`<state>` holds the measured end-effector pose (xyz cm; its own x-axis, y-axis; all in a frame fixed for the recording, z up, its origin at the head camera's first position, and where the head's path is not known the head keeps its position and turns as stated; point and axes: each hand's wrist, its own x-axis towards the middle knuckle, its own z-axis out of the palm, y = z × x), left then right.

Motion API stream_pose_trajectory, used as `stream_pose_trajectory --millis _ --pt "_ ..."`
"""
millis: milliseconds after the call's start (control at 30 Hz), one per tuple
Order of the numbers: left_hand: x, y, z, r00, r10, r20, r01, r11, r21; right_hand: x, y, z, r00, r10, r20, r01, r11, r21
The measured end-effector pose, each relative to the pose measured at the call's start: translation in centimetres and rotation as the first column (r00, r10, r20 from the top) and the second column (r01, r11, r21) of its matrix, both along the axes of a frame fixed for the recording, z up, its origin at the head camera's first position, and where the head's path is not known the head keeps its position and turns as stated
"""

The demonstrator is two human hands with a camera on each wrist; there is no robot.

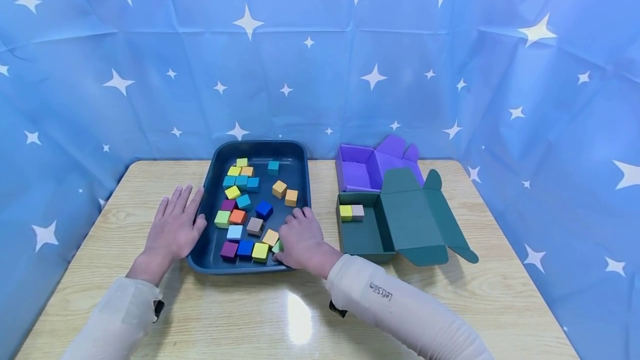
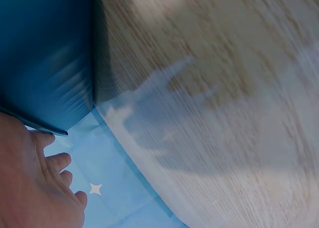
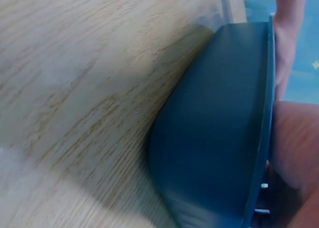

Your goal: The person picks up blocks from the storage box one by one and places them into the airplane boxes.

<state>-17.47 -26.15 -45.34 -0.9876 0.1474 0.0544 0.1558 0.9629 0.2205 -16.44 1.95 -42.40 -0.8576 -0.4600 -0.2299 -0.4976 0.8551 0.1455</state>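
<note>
A dark blue tray [image 1: 200, 257] holds several small coloured cubes, among them a brown cube [image 1: 255, 226], a dark blue cube [image 1: 264, 209] and an orange-red cube [image 1: 238, 216]. My left hand [image 1: 174, 224] lies along the tray's left rim, its fingers straight and thumb over the edge. Inside the front right corner, my right hand [image 1: 304, 240] pinches a light green cube [image 1: 277, 246], mostly hidden behind the fingers. Just left of it sit a yellow cube [image 1: 260, 252] and a light orange cube [image 1: 270, 237]. In the right wrist view, the tray's side wall [image 3: 214, 123] hides the fingertips.
Right of the tray, an open green box [image 1: 367, 240] contains a yellow cube [image 1: 345, 213] and a pinkish-beige cube [image 1: 357, 213], its lid folded out rightward. Behind it is an open purple box [image 1: 357, 174]. A starred blue curtain [image 1: 320, 71] hangs at the wooden table's [image 1: 240, 315] back edge.
</note>
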Motion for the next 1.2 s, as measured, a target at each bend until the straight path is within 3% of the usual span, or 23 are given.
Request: stream_pose_trajectory --millis 267,433,667,967,1200 --pt "0.1 -0.1 0.0 1.0 -0.002 0.014 0.002 1.0 -0.001 -0.3 0.0 0.1 0.999 -0.007 0.038 0.007 1.0 -0.003" --pt "0.0 -0.1 -0.1 1.0 0.003 0.02 -0.003 1.0 -0.003 -0.4 0.7 1.5 0.999 0.001 0.043 0.0 1.0 -0.028" --pt "0.1 -0.1 -0.1 1.0 -0.004 0.005 0.004 1.0 0.0 -1.1 2.2 4.4 1.0 0.005 -0.011 -0.006 0.995 -0.095" --pt "0.1 -0.1 -0.1 1.0 -0.001 -0.002 0.001 1.0 0.002 -2.6 4.9 6.0 0.997 -0.015 -0.073 -0.003 0.97 -0.242" --pt "0.2 0.0 0.1 1.0 0.001 0.002 -0.001 1.0 -0.001 -4.0 9.0 7.1 0.988 -0.075 -0.137 0.031 0.953 -0.301"
